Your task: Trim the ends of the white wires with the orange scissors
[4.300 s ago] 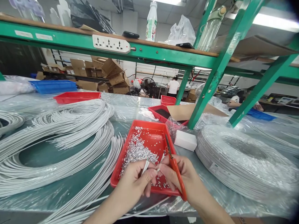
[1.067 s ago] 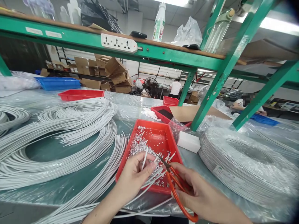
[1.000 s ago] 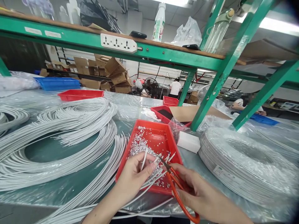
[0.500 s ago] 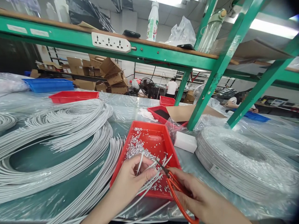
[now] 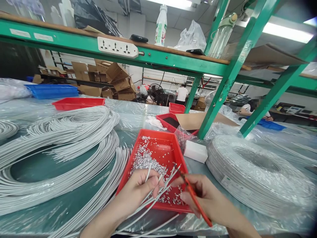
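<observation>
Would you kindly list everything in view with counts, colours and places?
Front tray: 1, red, centre
Other trays: about 5, red or blue, behind
Scraps: many, silvery, front tray
Cables: many, white, left and centre
Scissors: 1, orange-handled, centre-right
Wrapped coil: 1, white, right
Box: 1, white, beside coil
Sheet: 1, brown, behind box
Cloth: 1, white, behind front tray
Table: 1, green, below
Rack: 1, green, above
Socket strip: 1, white, rack's edge
Bottles: several, white and clear, rack
Devices: 2, black, rack
Bags: several, black and clear, rack
Cartons: several, brown, back left
Fans: 2, black and pale, background
People: 2, white-sleeved, background
Left grip: 1, bare, on cables
Right grip: 1, bare, on scissors
</observation>
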Tool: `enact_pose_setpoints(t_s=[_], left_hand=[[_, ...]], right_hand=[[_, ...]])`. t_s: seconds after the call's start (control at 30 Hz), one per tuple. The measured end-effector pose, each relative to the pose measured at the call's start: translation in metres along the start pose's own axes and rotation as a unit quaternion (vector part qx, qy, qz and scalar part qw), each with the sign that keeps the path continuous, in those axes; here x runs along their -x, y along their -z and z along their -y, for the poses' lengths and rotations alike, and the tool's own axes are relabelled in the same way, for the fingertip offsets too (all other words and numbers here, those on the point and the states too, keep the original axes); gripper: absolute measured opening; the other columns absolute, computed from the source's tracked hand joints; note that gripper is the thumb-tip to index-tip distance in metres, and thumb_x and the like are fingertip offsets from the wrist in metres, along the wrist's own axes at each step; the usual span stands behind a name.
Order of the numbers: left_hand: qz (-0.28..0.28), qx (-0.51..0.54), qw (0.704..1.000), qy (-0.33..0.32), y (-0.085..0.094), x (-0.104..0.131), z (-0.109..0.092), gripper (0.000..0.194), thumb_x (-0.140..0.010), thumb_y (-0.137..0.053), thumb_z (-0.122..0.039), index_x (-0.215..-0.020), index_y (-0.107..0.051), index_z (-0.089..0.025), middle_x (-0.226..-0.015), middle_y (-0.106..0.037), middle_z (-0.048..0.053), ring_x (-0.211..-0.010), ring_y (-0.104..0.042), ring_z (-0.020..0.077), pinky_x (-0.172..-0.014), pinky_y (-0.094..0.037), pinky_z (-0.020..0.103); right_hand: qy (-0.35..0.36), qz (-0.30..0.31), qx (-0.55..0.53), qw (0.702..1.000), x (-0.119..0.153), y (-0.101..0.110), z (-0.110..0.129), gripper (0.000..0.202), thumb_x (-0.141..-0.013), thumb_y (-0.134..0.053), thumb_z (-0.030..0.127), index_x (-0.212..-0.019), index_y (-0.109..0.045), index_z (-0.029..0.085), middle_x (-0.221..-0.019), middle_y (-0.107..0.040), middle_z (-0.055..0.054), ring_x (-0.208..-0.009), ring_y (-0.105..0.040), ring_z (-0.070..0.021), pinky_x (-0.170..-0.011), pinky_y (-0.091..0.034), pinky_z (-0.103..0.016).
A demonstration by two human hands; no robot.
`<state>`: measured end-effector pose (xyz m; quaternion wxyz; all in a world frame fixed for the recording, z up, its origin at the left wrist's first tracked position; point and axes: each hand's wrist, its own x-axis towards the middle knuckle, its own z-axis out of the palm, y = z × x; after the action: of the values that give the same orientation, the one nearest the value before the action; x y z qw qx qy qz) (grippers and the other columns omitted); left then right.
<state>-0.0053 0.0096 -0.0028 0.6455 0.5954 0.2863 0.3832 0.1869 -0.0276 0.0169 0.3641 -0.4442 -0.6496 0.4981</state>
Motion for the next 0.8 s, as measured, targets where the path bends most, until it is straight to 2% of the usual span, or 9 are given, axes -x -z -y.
enact_pose_setpoints(t_s=[0.07, 0.17, 0.33, 0.43, 0.57, 0.67, 0.73, 0.8], left_hand=[[-0.001, -0.064, 0.998, -0.019, -0.003, 0.001, 0.000, 0.030, -0.081, -0.052, -0.038, -0.061, -0.058, -0.015, -0.052, -0.052, -0.002, -0.054, -0.045, 0.0124, -0.060, -0.033, 0.023], [-0.017, -0.136, 0.989, -0.045, -0.005, 0.004, 0.002, 0.031, -0.083, -0.048, -0.029, -0.056, -0.055, -0.016, -0.057, -0.055, -0.001, -0.058, -0.047, 0.0133, -0.060, -0.033, 0.023], [-0.071, -0.206, 0.974, -0.062, -0.004, 0.007, 0.007, 0.021, -0.082, -0.049, -0.023, -0.065, -0.060, -0.017, -0.062, -0.059, -0.001, -0.060, -0.048, 0.0139, -0.059, -0.035, 0.023], [-0.082, -0.220, 0.970, -0.064, -0.006, 0.005, 0.006, 0.018, -0.081, -0.052, -0.025, -0.068, -0.062, -0.017, -0.062, -0.060, 0.000, -0.061, -0.050, 0.0150, -0.058, -0.036, 0.024], [-0.096, -0.230, 0.966, -0.067, -0.011, 0.003, 0.005, 0.013, -0.077, -0.058, -0.026, -0.068, -0.063, -0.017, -0.060, -0.059, 0.000, -0.059, -0.050, 0.0151, -0.058, -0.037, 0.024], [-0.098, -0.200, 0.972, -0.074, -0.012, 0.003, 0.005, 0.015, -0.078, -0.057, -0.024, -0.065, -0.061, -0.017, -0.059, -0.057, -0.001, -0.057, -0.048, 0.0135, -0.058, -0.036, 0.024], [-0.066, -0.141, 0.986, -0.065, -0.010, 0.004, 0.005, 0.018, -0.077, -0.058, -0.027, -0.064, -0.060, -0.015, -0.058, -0.055, -0.001, -0.056, -0.046, 0.0121, -0.056, -0.035, 0.022], [0.002, -0.070, 0.997, -0.016, -0.007, 0.004, 0.006, 0.026, -0.076, -0.058, -0.036, -0.061, -0.058, -0.014, -0.052, -0.050, -0.003, -0.047, -0.038, 0.0086, -0.047, -0.029, 0.020]], right_hand=[[-0.013, -0.040, -0.087, 0.995, -0.011, -0.012, 0.002, 0.027, -0.070, -0.068, 0.041, -0.078, -0.063, 0.016, -0.037, -0.042, 0.010, -0.031, -0.031, -0.0060, -0.034, -0.022, -0.019], [0.007, -0.069, -0.164, 0.984, -0.023, -0.027, 0.000, 0.028, -0.068, -0.071, 0.037, -0.059, -0.057, 0.015, -0.034, -0.044, 0.009, -0.032, -0.029, -0.0044, -0.036, -0.019, -0.019], [-0.034, -0.051, -0.345, 0.937, -0.028, -0.036, -0.011, 0.035, -0.072, -0.067, 0.037, -0.053, -0.043, 0.019, -0.032, -0.033, 0.013, -0.029, -0.016, -0.0027, -0.037, -0.017, -0.021], [-0.033, -0.058, -0.333, 0.941, -0.026, -0.035, -0.012, 0.036, -0.073, -0.066, 0.041, -0.054, -0.045, 0.019, -0.033, -0.035, 0.012, -0.029, -0.017, -0.0032, -0.037, -0.017, -0.022], [-0.001, -0.102, -0.285, 0.953, -0.024, -0.034, -0.007, 0.032, -0.062, -0.078, 0.035, -0.054, -0.054, 0.015, -0.040, -0.049, 0.006, -0.040, -0.029, -0.0056, -0.041, -0.017, -0.022], [0.000, -0.081, -0.285, 0.955, -0.025, -0.037, -0.010, 0.036, -0.072, -0.067, 0.043, -0.053, -0.049, 0.018, -0.037, -0.039, 0.010, -0.034, -0.023, -0.0046, -0.039, -0.020, -0.022], [-0.004, -0.058, -0.279, 0.959, -0.026, -0.040, -0.013, 0.038, -0.077, -0.057, 0.050, -0.056, -0.046, 0.020, -0.035, -0.030, 0.013, -0.029, -0.016, -0.0039, -0.037, -0.022, -0.022], [0.004, -0.050, -0.249, 0.967, -0.027, -0.042, -0.015, 0.041, -0.076, -0.054, 0.053, -0.053, -0.044, 0.021, -0.036, -0.030, 0.012, -0.029, -0.020, -0.0049, -0.038, -0.027, -0.023]])
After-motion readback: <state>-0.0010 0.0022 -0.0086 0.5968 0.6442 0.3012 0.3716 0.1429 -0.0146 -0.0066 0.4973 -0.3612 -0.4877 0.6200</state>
